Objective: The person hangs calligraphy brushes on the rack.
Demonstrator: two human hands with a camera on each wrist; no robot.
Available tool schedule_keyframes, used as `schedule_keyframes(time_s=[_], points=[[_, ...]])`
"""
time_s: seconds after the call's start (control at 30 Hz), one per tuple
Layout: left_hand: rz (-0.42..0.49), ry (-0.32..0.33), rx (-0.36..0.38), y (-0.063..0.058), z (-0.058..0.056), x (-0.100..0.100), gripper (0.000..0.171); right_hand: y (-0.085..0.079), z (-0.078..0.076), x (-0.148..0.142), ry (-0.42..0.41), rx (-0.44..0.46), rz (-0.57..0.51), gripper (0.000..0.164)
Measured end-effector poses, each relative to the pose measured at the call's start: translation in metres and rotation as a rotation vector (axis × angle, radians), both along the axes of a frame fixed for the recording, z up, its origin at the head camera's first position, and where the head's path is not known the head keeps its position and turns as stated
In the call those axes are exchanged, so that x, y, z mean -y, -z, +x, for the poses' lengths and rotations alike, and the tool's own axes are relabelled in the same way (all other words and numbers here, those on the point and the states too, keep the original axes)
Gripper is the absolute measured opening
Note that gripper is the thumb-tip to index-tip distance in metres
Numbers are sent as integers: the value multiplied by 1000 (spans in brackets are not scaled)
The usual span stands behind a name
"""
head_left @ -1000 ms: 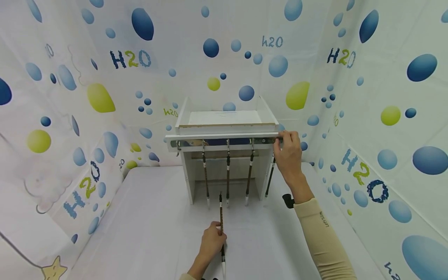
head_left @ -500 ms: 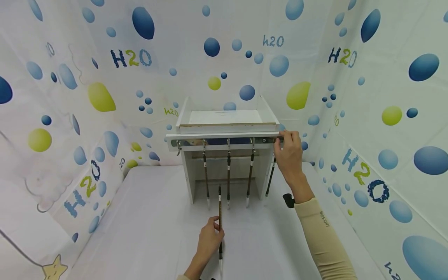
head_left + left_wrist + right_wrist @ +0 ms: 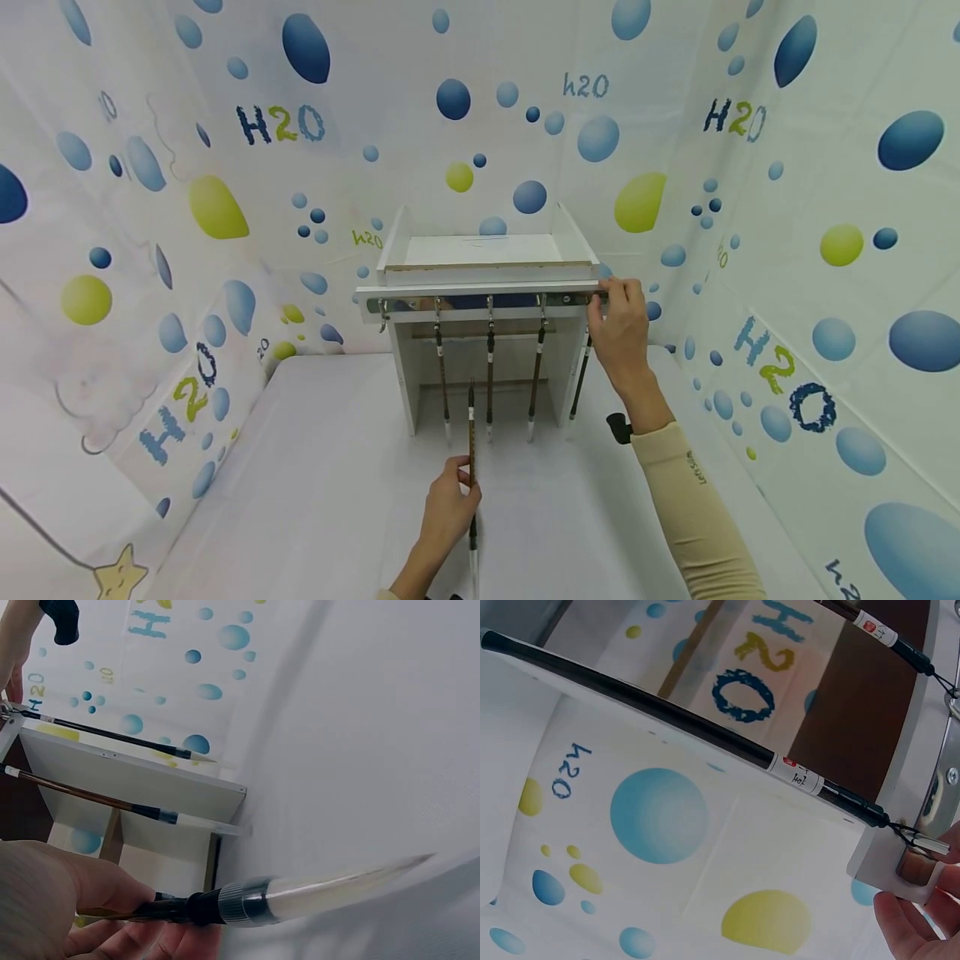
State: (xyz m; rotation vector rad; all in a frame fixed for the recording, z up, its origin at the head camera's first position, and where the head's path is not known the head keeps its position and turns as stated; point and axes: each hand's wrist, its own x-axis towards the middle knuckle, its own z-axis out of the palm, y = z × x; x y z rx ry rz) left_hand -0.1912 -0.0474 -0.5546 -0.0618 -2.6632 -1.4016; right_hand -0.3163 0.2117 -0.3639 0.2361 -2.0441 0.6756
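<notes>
In the head view my left hand (image 3: 447,504) pinches a calligraphy brush (image 3: 472,429) by its brown shaft. The brush stands loop end up, its pale bristles pointing down toward me. The left wrist view shows the bristle head (image 3: 337,894) beyond my fingers. My right hand (image 3: 624,333) grips the right end of a white shelf rack (image 3: 405,383), beside a metal hook strip (image 3: 465,304). Several similar brushes hang from the hooks; one black-handled brush (image 3: 660,705) hangs right by my right hand. The leftmost hook (image 3: 382,315) carries no brush.
An open white tray-like top (image 3: 487,250) forms the upper part of the rack. The rack stands at the back of a white table (image 3: 315,467). Curtains with blue and green dots (image 3: 525,125) surround the table on the back and sides.
My left hand has moved forward with the brush, bringing its loop end nearer the hanging brushes. My right hand keeps its grip on the rack's end.
</notes>
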Motion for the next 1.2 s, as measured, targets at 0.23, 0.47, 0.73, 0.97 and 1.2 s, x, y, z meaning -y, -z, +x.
schedule_keyframes(time_s=[0.23, 0.47, 0.73, 0.97, 1.2], points=[[0, -11, -9, -8, 1, 1, 44, 0, -1, 0, -1, -1, 1, 27], [13, -11, -28, -16, 3, 2, 42, 0, 0, 0, -1, -3, -2, 27], [26, -15, -46, -27, 2, 3, 39, 0, 0, 0, 3, 3, -1, 26], [27, -15, -48, -39, 3, 5, 38, -1, 1, 0, 2, -2, 0, 26], [46, -28, -47, -46, 4, 11, 36, -2, 2, 1, 0, -7, -1, 26]])
